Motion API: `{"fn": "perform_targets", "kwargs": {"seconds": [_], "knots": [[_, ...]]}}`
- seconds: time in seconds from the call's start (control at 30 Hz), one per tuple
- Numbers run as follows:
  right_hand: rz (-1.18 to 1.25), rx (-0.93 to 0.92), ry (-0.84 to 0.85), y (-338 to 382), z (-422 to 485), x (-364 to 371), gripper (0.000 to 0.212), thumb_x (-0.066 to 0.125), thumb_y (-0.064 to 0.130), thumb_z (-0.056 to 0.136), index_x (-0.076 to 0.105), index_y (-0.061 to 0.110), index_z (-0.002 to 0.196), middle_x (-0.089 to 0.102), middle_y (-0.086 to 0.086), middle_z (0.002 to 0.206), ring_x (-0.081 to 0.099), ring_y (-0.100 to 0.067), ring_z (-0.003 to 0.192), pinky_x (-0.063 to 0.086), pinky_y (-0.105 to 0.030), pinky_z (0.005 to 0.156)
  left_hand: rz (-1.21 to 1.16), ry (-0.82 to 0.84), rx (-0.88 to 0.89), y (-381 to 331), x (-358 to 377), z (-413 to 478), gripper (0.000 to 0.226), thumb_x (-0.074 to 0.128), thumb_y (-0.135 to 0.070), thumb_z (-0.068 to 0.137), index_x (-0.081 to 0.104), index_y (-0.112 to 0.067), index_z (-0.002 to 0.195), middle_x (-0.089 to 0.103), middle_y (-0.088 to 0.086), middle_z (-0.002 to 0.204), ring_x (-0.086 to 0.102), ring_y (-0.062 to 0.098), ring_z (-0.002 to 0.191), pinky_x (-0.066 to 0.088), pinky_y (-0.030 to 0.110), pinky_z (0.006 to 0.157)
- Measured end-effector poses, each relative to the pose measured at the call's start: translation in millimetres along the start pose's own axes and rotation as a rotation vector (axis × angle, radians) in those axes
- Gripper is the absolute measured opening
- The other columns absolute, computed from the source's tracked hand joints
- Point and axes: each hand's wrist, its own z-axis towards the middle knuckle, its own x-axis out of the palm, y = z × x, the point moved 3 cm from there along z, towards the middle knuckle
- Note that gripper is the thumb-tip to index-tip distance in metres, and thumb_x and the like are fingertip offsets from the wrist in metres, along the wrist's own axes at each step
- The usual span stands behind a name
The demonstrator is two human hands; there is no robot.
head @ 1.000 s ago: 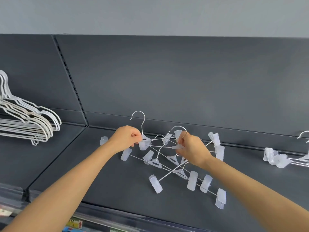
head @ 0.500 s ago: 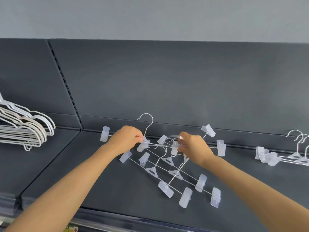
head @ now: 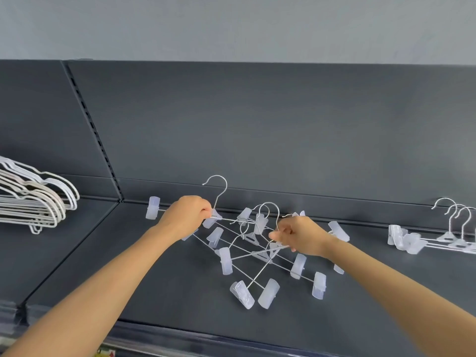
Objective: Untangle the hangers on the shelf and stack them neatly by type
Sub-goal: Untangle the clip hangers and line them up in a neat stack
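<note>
Dark grey metal shelf (head: 154, 292). Tangled silver wire hangers with frosted plastic clips (head: 251, 238): shelf middle, toward rear edge. White hanger stack (head: 33, 204): far left end. Our left hand (head: 185, 217) pinches one hanger's bar; our right hand (head: 301, 235) pinches another's neck.

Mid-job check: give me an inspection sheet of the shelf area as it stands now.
Surface: dark shelf, flat.
Job's things: tangled clip hangers at centre, bars crossed; white hangers stacked at left; sorted clip hangers lined up at right.
Clutter: nothing seen.
Grippers: left hand grips one hanger's bar by its hook; right hand pinches another's wire.
Cables: nothing seen.
Surroundings: dark back panel, grey wall above.
</note>
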Motion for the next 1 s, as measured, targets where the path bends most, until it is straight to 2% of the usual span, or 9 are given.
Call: {"fn": "perform_targets", "kwargs": {"seconds": [0.07, 0.17, 0.23, 0.3, 0.4, 0.53, 0.7, 0.9, 1.0], "knots": [[-0.072, 0.011, -0.026, -0.9, 1.7, 6.6, 0.054, 0.056, 0.05, 0.085, 0.055, -0.002, 0.075, 0.055, -0.013, 0.073, 0.044, -0.016, 0.058, 0.046, -0.035, 0.063, 0.004, 0.0, 0.012, -3.0, -0.5, -1.2, 0.021, 0.046, -0.013, 0.089, 0.062, -0.007, 0.076, 0.06, 0.006, 0.083, 0.048, 0.022, 0.067, 0.043, 0.038, 0.062], [-0.042, 0.035, 0.073, -3.5, 2.2, 15.8, 0.049, 0.061, 0.055, 0.079, 0.062, 0.006, 0.081, 0.067, -0.011, 0.082, 0.05, -0.013, 0.054, 0.048, -0.032, 0.064, 0.002, -0.021, 0.004, -1.3, 0.9, -2.7, 0.022, 0.047, -0.014, 0.091, 0.063, -0.009, 0.077, 0.061, 0.004, 0.083, 0.057, 0.027, 0.075, 0.047, 0.04, 0.067], [-0.022, 0.027, 0.156, -5.1, -0.2, 17.6, 0.038, 0.068, 0.051, 0.072, 0.064, 0.014, 0.084, 0.069, -0.004, 0.086, 0.054, -0.01, 0.059, 0.049, -0.028, 0.066, 0.009, -0.026, -0.012, 3.1, 1.8, -3.5, 0.021, 0.047, -0.014, 0.091, 0.064, -0.01, 0.078, 0.061, 0.003, 0.082, 0.058, 0.027, 0.078, 0.048, 0.041, 0.067], [-0.035, -0.002, 0.174, -5.7, -1.8, 15.6, 0.031, 0.075, 0.038, 0.071, 0.066, 0.015, 0.09, 0.066, 0.004, 0.084, 0.054, -0.009, 0.069, 0.046, -0.023, 0.069, -0.015, -0.015, -0.022, 8.0, 4.7, -3.8, 0.021, 0.048, -0.014, 0.091, 0.064, -0.01, 0.079, 0.06, 0.002, 0.079, 0.056, 0.025, 0.074, 0.046, 0.039, 0.064], [-0.027, -0.008, 0.149, -5.0, -0.5, 11.8, 0.029, 0.077, 0.024, 0.074, 0.066, 0.011, 0.098, 0.059, 0.01, 0.08, 0.055, -0.01, 0.075, 0.045, -0.02, 0.071, -0.075, 0.022, -0.04, 12.8, 12.8, -3.8, 0.02, 0.048, -0.013, 0.09, 0.061, -0.01, 0.075, 0.057, -0.001, 0.072, 0.045, 0.019, 0.063, 0.038, 0.033, 0.059], [-0.056, -0.024, 0.053, -1.3, 3.2, 3.3, 0.028, 0.078, 0.024, 0.074, 0.067, 0.012, 0.097, 0.062, 0.004, 0.088, 0.057, -0.015, 0.08, 0.048, -0.027, 0.078, -0.136, 0.085, -0.017, 10.2, 25.5, -7.1, 0.024, 0.048, -0.01, 0.088, 0.049, -0.008, 0.064, 0.041, -0.003, 0.058, 0.031, 0.015, 0.057, 0.028, 0.029, 0.056], [-0.101, -0.05, -0.016, 0.6, 7.2, -8.9, 0.028, 0.076, 0.02, 0.076, 0.068, 0.009, 0.101, 0.067, -0.005, 0.096, 0.061, -0.024, 0.087, 0.05, -0.031, 0.08, -0.159, 0.086, -0.009, 6.9, 29.0, -4.8, 0.022, 0.049, -0.011, 0.09, 0.056, -0.007, 0.069, 0.042, -0.006, 0.055, 0.031, 0.013, 0.053, 0.029, 0.027, 0.055], [-0.054, -0.039, -0.058, -1.2, 3.3, -16.8, 0.028, 0.077, 0.018, 0.076, 0.069, 0.011, 0.102, 0.068, -0.002, 0.098, 0.063, -0.02, 0.088, 0.051, -0.028, 0.079, -0.162, 0.104, -0.081, 5.9, 36.3, -1.4, 0.018, 0.048, -0.01, 0.088, 0.058, -0.007, 0.073, 0.046, -0.005, 0.058, 0.035, 0.016, 0.057, 0.032, 0.03, 0.057], [-0.013, -0.022, -0.081, -4.5, -0.9, -17.5, 0.024, 0.077, 0.017, 0.076, 0.069, 0.014, 0.099, 0.065, 0.005, 0.09, 0.059, -0.012, 0.078, 0.046, -0.016, 0.068, -0.174, 0.108, -0.107, 2.8, 42.8, -1.0, 0.014, 0.049, -0.011, 0.087, 0.057, -0.002, 0.08, 0.044, 0.0, 0.064, 0.031, 0.018, 0.06, 0.029, 0.03, 0.059]]}}
